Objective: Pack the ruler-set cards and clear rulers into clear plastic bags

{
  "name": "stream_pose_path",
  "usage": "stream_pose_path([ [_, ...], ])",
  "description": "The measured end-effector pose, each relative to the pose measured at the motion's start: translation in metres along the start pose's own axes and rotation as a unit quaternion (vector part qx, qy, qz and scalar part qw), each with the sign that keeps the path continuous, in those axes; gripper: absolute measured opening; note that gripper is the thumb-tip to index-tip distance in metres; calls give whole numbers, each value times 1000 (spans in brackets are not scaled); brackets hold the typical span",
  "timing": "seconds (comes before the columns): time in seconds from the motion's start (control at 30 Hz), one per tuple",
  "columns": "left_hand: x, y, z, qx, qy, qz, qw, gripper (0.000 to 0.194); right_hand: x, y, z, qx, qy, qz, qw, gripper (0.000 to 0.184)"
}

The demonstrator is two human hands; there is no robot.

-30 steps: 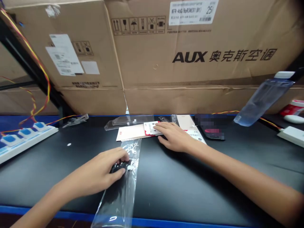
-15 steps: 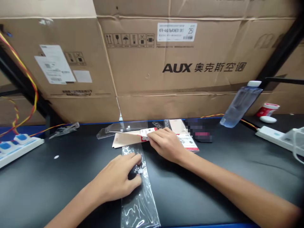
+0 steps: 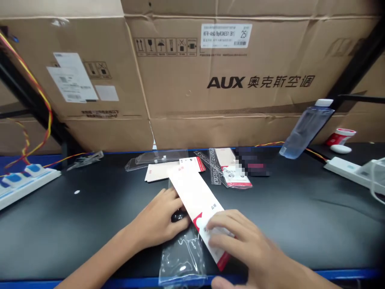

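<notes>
Card: a white-and-red printed card (image 3: 200, 212) right there, slanting from the right hand up toward 11 o'clock, lying over the bag.
Right hand: the right hand (image 3: 240, 245) has its fingers (image 3: 224, 222) loosely spread across the card's lower end, gripping it lightly.
Left hand: the left hand (image 3: 159, 216) sits at the card's 9 o'clock, fingers curled over a small black item (image 3: 178, 217).
Bag: a clear plastic bag (image 3: 182, 257) runs out from that item toward 6 o'clock.
Beyond: a clear plastic tray (image 3: 156, 157) lies at 12 o'clock on the black table (image 3: 75, 208).

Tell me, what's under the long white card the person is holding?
Beneath the white card, held by the right hand, a clear plastic bag lies on the black table, with a dark object at the left hand. Whatever lies directly under the card is covered and cannot be seen.
</notes>
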State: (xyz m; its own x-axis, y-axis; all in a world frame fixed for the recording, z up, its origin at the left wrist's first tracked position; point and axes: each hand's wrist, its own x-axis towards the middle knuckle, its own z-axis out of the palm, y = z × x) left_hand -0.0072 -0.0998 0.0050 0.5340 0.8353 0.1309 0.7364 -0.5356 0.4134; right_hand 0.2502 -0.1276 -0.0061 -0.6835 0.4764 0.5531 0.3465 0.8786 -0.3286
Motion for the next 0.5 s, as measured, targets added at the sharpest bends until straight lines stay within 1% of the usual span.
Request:
stream_pose_path([
  [0.07, 2, 5, 0, -3, -12, 8, 1000, 34, 0, 1, 1, -5, 1, 37, 999, 43],
  [0.13, 3, 9, 0, -2, -22, 15, 1000, 39, 1, 1, 3, -19, -5, 65, 998, 63],
  [0.17, 3, 11, 0, 3, -29, 19, 999, 38, 1, 1, 5, -22, -12, 75, 997, 70],
  [0.23, 3, 13, 2, 24, -36, 25, 999, 31, 0, -2, 7, -18, -25, 85, 996, 75],
  [0.33, -1, 12, 8, 67, -46, 19, 997, 18, -3, -7, 5, 2, -30, 81, 996, 78],
  [0.4, -3, 10, 11, 86, -52, 14, 995, 16, -6, -9, 2, 9, -46, 50, 998, 75],
  [0.43, -4, 9, 12, 88, -54, 14, 995, 16, -8, -11, 2, 9, -58, 27, 998, 68],
  [0.5, -5, 8, 14, 84, -49, 13, 995, 18, -13, -13, 2, 1, -74, -23, 997, 45],
])
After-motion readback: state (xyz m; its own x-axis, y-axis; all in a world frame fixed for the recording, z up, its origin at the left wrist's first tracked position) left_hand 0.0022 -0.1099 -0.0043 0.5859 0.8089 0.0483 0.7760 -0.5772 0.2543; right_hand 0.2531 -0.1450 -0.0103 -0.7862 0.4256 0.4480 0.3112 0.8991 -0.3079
